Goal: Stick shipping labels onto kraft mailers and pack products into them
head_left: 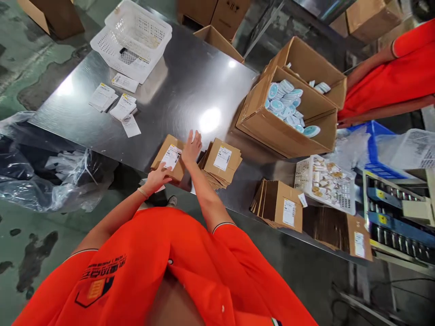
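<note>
Hands (pixel 175 163) touch a labelled cardboard piece (pixel 166 151)

On your counter (pixel 183 72), the basket (pixel 136 43) sits far left; the label stacks (pixel 118 102) lie before it; the cartons (pixel 288 113) stand right.

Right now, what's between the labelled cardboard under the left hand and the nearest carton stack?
The right hand lies between cardboard and stack; the head view shows it.

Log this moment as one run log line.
Left hand: fingers on labelled cardboard | Right hand: open at its right edge | Alongside: cardboard stack | Table: white basket, paper slips
</note>
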A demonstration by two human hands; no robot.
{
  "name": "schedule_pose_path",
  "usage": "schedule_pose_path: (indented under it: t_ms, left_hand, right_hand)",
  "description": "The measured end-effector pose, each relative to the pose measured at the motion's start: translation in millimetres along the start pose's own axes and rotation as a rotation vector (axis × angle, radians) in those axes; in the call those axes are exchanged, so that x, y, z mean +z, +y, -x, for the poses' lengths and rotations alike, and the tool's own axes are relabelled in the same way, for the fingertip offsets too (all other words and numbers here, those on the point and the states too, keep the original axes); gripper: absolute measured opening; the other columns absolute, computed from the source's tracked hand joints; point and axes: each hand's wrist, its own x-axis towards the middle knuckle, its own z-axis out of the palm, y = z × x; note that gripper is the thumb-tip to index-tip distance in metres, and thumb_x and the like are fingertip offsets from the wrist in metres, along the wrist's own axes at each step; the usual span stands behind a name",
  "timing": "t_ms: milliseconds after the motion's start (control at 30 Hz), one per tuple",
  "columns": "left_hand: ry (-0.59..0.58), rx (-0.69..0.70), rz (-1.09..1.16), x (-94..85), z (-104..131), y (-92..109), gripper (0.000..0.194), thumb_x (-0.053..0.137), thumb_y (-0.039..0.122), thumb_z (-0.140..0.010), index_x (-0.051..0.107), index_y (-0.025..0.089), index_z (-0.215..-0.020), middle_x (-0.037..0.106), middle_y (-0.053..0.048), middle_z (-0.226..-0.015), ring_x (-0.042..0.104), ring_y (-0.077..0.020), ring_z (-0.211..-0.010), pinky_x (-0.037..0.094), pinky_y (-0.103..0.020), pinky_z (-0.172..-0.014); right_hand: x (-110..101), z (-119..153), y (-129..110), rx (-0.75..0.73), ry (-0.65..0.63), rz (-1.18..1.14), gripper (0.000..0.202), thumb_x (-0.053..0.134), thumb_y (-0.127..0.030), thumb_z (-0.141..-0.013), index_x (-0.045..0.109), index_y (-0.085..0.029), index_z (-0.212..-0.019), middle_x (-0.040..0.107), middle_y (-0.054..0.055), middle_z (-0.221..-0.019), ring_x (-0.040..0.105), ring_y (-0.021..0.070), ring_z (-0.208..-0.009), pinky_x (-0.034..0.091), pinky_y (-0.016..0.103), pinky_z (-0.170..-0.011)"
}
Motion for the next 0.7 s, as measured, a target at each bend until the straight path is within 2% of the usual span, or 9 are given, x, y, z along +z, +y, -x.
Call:
schedule_pose_path:
  t_ms: [67, 133, 233, 300, 367, 467, 600, 667, 700]
  left_hand:
    - [0.02, -0.028, 0.002, -0.2, 2.5, -3.3, 0.054, 0.06, 0.039, -0.112, 0.065, 0.032, -0.165, 0.047, -0.016, -0.179, 0.076, -0.0404, -0.13, 0.066, -0.051, -0.104]
    - [0.02, -0.061, 0.004, 0.2, 4.7, -5.9, 0.049, 0.054, 0.034, -0.114, 0.068, 0.03, -0.161, 0.048, -0.016, -0.178, 0.078, -0.038, -0.122, 0.066, -0.051, -0.101]
    - [0.003, -0.055, 0.008, -3.1, 4.5, -8.4, 0.044, 0.053, 0.031, -0.115, 0.072, 0.031, -0.154, 0.052, -0.012, -0.175, 0.079, -0.0337, -0.12, 0.065, -0.046, -0.101]
    - [0.017, -0.044, 0.03, -9.6, 1.5, -10.4, 0.041, 0.055, 0.031, -0.114, 0.073, 0.03, -0.152, 0.056, -0.012, -0.17, 0.076, -0.0324, -0.126, 0.064, -0.042, -0.103]
    - [0.078, -0.111, 0.069, -17.9, -2.8, -13.4, 0.045, 0.054, 0.028, -0.114, 0.07, 0.027, -0.155, 0.059, -0.015, -0.164, 0.075, -0.0324, -0.128, 0.062, -0.041, -0.105]
    - [0.14, -0.281, 0.109, -27.0, -8.2, -18.4, 0.048, 0.052, 0.027, -0.113, 0.067, 0.021, -0.158, 0.061, -0.021, -0.155, 0.078, -0.0346, -0.121, 0.062, -0.043, -0.103]
    - [0.125, -0.282, 0.213, -23.8, -9.2, -21.1, 0.036, 0.06, 0.025, -0.108, 0.079, 0.022, -0.139, 0.063, -0.019, -0.148, 0.08, -0.0344, -0.114, 0.061, -0.044, -0.102]
    - [0.148, -0.244, 0.306, -19.1, -7.2, -21.4, 0.034, 0.067, 0.022, -0.103, 0.082, 0.02, -0.134, 0.065, -0.018, -0.144, 0.079, -0.0323, -0.114, 0.061, -0.043, -0.105]
    - [0.155, -0.219, 0.335, -17.4, -6.0, -22.0, 0.035, 0.07, 0.022, -0.101, 0.083, 0.02, -0.134, 0.066, -0.017, -0.141, 0.078, -0.0306, -0.116, 0.061, -0.042, -0.107]
  right_hand:
    - [12.6, 16.7, -13.2, -0.12, -0.085, -0.011, 0.062, 0.057, -0.018, -0.108, 0.051, -0.016, -0.17, 0.046, 0.023, -0.179, 0.029, 0.034, -0.173, 0.028, 0.055, -0.139]
    - [24.7, 26.4, -20.7, -0.237, -0.262, -0.023, 0.063, 0.06, -0.023, -0.108, 0.054, -0.018, -0.17, 0.054, 0.018, -0.175, 0.035, 0.0316, -0.172, 0.026, 0.053, -0.142]
    - [21.7, 12.9, -13.5, -0.153, -0.362, 0.018, 0.065, 0.065, -0.035, -0.107, 0.057, -0.017, -0.169, 0.056, 0.02, -0.174, 0.034, 0.0347, -0.174, 0.019, 0.06, -0.143]
    - [5.4, -4.4, 0.0, 0.002, -0.291, 0.021, 0.067, 0.064, -0.042, -0.108, 0.056, -0.014, -0.169, 0.047, 0.024, -0.179, 0.031, 0.0383, -0.175, 0.018, 0.064, -0.142]
    - [-11.3, -9.9, 12.3, 0.141, -0.147, -0.029, 0.07, 0.061, -0.045, -0.11, 0.052, -0.009, -0.17, 0.037, 0.026, -0.184, 0.026, 0.0404, -0.176, 0.017, 0.064, -0.142]
    - [-15.3, 18.7, 15.7, 0.309, 0.035, -0.108, 0.068, 0.058, -0.037, -0.11, 0.05, -0.005, -0.169, 0.033, 0.031, -0.185, 0.028, 0.0435, -0.174, 0.024, 0.062, -0.14]
    - [8.7, 77.4, -3.2, 0.58, 0.051, -0.161, 0.055, 0.067, -0.032, -0.101, 0.064, -0.005, -0.149, 0.059, 0.038, -0.16, 0.057, 0.05, -0.151, 0.046, 0.068, -0.124]
    - [6.8, 89.5, -9.5, 0.681, 0.083, -0.195, 0.046, 0.07, -0.028, -0.098, 0.068, -0.009, -0.14, 0.07, 0.034, -0.145, 0.068, 0.0465, -0.138, 0.054, 0.06, -0.116]
    - [-2.8, 90.7, -8.4, 0.695, 0.109, -0.207, 0.044, 0.07, -0.026, -0.098, 0.068, -0.01, -0.139, 0.073, 0.031, -0.139, 0.071, 0.0435, -0.133, 0.057, 0.055, -0.112]
